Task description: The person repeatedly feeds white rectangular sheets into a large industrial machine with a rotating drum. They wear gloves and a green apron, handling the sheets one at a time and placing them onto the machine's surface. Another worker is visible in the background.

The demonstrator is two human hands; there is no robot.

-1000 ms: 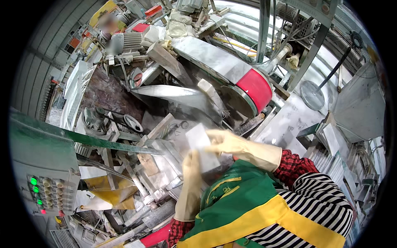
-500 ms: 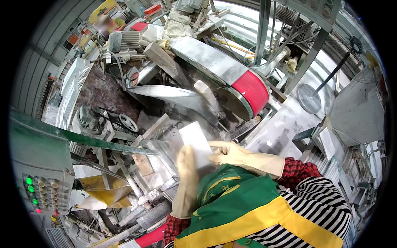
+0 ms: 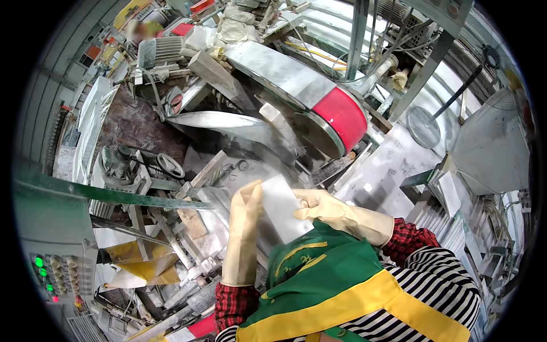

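A blank white rectangular tile [image 3: 283,208] is held up in front of my chest, its lower end close to the green apron [image 3: 327,265]. My right hand [image 3: 319,206], in a cream rubber glove, grips its right edge with curled fingers. At the left edge, my left hand [image 3: 246,206], in a matching glove, has its fingers bent and pressed against the tile. Beyond the tile stands a belt grinding machine with a grey and red cover [image 3: 340,119]; the stretch of machine just past my hands is blurred and dusty.
A control panel [image 3: 57,273] with lit green and red lights stands at the left, below a green bar [image 3: 137,196]. Stacked pale slabs [image 3: 441,225] lean at the right. A round-based metal stand [image 3: 423,128] is at the far right; a person [image 3: 142,29] shows far left.
The tile has shifted slightly right and nearer my body. My left hand has moved up and left along with its forearm. The whole view has drifted a little.
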